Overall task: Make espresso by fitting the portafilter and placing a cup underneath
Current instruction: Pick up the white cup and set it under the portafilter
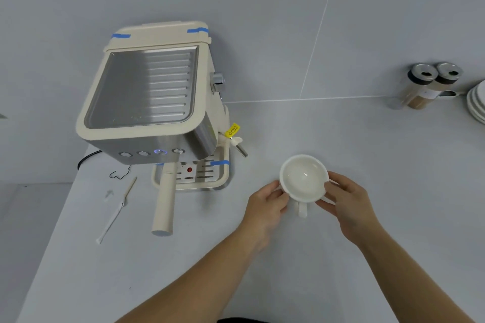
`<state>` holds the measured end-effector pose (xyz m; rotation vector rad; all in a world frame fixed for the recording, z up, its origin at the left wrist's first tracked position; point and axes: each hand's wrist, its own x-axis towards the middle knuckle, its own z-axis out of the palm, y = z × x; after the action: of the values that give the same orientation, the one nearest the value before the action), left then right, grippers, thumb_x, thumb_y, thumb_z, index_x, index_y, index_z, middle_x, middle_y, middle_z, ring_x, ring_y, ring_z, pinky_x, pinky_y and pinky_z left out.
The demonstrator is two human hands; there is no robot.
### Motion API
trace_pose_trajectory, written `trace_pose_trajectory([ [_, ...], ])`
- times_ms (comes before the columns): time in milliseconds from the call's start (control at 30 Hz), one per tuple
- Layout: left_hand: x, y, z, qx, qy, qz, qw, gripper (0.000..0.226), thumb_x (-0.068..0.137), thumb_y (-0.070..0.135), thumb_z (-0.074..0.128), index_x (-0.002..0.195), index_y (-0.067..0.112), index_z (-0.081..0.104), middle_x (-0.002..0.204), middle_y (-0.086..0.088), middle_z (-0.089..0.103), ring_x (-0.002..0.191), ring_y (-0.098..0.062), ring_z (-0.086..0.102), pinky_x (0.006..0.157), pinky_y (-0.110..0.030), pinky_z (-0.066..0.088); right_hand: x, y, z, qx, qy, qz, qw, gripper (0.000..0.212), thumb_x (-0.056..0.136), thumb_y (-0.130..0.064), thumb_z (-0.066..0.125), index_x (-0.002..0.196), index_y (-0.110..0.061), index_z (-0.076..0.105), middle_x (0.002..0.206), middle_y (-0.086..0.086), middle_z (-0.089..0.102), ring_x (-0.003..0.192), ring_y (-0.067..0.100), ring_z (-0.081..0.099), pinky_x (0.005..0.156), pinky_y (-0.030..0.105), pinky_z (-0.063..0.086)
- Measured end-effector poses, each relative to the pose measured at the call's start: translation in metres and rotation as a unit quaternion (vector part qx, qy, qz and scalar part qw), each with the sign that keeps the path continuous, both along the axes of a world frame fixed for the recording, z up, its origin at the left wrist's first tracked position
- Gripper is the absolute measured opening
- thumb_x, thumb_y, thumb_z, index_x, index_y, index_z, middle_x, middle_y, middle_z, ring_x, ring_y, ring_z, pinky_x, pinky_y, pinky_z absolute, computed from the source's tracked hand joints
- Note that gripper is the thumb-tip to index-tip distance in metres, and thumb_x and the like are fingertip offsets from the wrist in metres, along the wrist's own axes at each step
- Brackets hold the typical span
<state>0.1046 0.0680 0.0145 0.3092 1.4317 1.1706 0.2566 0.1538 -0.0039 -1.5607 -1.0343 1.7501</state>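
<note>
A cream and steel espresso machine [147, 92] stands at the left on the grey counter. The portafilter's cream handle [164, 204] sticks out from under the machine's front, towards me and slightly left. Below it lies the slotted drip tray [207, 178]. A white empty cup [304, 178] is to the right of the machine, its handle pointing towards me. My left hand [267, 202] grips the cup's left side. My right hand [346, 199] grips its right side. Whether the cup rests on the counter or is lifted, I cannot tell.
A steam wand [240, 148] with a yellow tag juts from the machine's right side. A thin white brush [115, 214] and a wire hook [119, 174] lie left of the portafilter handle. Two spice jars [425, 86] and stacked white plates [476, 105] stand at the far right.
</note>
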Motion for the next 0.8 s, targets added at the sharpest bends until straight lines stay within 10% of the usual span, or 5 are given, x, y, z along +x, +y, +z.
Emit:
trace_pose_trajectory([
  [800,-0.08,-0.151,-0.009,-0.003,0.003,0.132,0.991,0.043,0.094,-0.002,0.052,0.121,0.028,0.066,0.117,0.013,0.073,0.117,-0.008,0.063,0.104,-0.032,0.048,-0.117,-0.099,0.017,0.007,0.008,0.155,0.988,0.03,0.094,-0.003,0.055,0.11,-0.021,0.074,0.114,0.002,0.073,0.106,0.022,0.068,0.082,0.036,0.059],
])
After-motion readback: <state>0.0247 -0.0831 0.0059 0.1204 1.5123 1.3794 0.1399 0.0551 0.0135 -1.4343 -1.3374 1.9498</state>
